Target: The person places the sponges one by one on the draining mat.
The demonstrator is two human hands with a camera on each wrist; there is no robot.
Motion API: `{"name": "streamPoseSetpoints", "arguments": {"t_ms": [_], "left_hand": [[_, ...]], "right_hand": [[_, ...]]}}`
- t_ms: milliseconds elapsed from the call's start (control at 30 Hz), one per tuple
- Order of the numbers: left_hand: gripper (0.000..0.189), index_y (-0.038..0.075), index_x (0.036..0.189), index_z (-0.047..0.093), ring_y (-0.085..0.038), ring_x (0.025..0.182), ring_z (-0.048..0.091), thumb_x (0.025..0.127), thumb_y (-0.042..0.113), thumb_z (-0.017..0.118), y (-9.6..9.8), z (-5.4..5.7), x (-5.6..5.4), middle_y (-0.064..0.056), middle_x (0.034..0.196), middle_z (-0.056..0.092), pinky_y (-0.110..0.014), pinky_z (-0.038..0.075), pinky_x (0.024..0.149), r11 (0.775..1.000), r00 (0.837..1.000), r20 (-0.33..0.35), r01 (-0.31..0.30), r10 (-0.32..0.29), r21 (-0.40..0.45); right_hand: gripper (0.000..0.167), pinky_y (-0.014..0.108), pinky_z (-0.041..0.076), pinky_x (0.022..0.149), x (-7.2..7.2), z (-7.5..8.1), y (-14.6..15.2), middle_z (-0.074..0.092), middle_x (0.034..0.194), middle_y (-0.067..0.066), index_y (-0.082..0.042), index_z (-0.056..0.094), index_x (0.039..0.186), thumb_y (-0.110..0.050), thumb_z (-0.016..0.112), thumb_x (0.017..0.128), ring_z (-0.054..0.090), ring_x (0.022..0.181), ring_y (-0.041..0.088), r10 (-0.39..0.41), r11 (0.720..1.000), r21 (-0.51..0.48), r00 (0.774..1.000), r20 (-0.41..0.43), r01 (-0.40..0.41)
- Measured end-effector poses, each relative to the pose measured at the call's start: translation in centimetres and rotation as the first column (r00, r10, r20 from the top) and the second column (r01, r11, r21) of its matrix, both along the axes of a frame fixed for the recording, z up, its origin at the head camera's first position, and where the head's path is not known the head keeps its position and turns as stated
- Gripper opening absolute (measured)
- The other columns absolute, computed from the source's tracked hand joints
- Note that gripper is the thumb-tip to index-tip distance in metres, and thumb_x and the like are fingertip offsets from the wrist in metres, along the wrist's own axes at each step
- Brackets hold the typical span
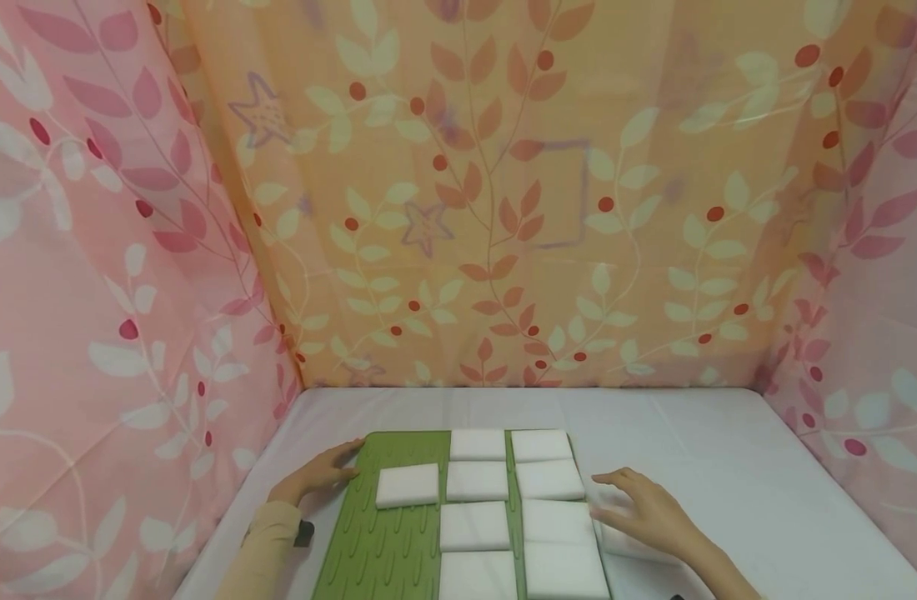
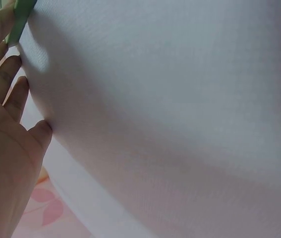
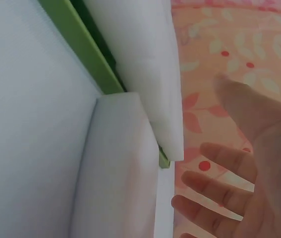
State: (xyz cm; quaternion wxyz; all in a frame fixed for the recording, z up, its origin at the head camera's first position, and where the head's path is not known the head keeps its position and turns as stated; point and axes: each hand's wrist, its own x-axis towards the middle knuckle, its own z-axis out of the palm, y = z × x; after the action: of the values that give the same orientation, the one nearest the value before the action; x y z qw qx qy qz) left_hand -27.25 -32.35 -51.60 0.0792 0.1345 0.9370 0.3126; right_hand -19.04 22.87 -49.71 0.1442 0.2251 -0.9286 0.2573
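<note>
A green ridged mat [image 1: 383,533] lies on the table, bearing several white, sponge-like blocks [image 1: 477,527]. They stand in two columns on its middle and right, and a single white block [image 1: 408,486] sits apart on the left. My left hand [image 1: 319,475] is at the mat's far left corner, its fairly straight fingers and thumb touching the edge. My right hand [image 1: 646,512] hovers just beyond the right column, fingers spread and holding nothing. Partly hidden beneath it, another white block [image 3: 113,173] lies on the table against the mat's right edge.
A white cloth [image 1: 676,425] covers the table. Patterned curtains enclose it: an orange one [image 1: 503,208] at the back, a pink one [image 1: 128,292] on the left and another pink one [image 1: 871,333] on the right.
</note>
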Motion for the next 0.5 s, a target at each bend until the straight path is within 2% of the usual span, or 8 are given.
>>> {"name": "streamPoseSetpoints", "arguments": {"t_ms": [133, 233, 500], "left_hand": [[0.064, 0.002, 0.142, 0.035, -0.049, 0.133, 0.023, 0.086, 0.020, 0.061, 0.0, 0.0, 0.0, -0.027, 0.145, 0.030, -0.062, 0.017, 0.107, 1.000, 1.000, 0.008, -0.012, 0.012, -0.002], [0.064, 0.003, 0.142, 0.035, -0.049, 0.133, 0.023, 0.087, 0.020, 0.061, 0.0, 0.0, 0.1, -0.027, 0.145, 0.030, -0.062, 0.017, 0.106, 1.000, 1.000, 0.009, -0.017, 0.017, -0.002], [0.064, 0.000, 0.141, 0.034, -0.050, 0.132, 0.023, 0.087, 0.020, 0.062, -0.1, 0.0, 0.1, -0.029, 0.144, 0.030, -0.063, 0.018, 0.106, 1.000, 1.000, -0.002, 0.014, -0.014, 0.013]], "right_hand": [[0.046, 0.041, 0.053, 0.072, 0.4, -0.3, 0.9, 0.062, 0.105, -0.011, -0.021, 0.066, 0.112, -0.048, 0.069, 0.076, 0.062, 0.095, 0.018, -0.018, 0.999, 0.029, 0.999, -0.042, 0.019], [0.047, 0.042, 0.052, 0.072, 0.7, -0.7, 1.5, 0.063, 0.105, -0.012, -0.021, 0.066, 0.111, -0.049, 0.070, 0.074, 0.062, 0.095, 0.019, -0.029, 0.998, 0.049, 0.998, -0.059, 0.032], [0.052, 0.049, 0.051, 0.073, 2.0, -1.2, 3.2, 0.063, 0.106, -0.005, -0.019, 0.066, 0.111, -0.052, 0.071, 0.071, 0.061, 0.097, 0.029, -0.044, 0.997, 0.064, 0.999, 0.012, 0.043]]}}
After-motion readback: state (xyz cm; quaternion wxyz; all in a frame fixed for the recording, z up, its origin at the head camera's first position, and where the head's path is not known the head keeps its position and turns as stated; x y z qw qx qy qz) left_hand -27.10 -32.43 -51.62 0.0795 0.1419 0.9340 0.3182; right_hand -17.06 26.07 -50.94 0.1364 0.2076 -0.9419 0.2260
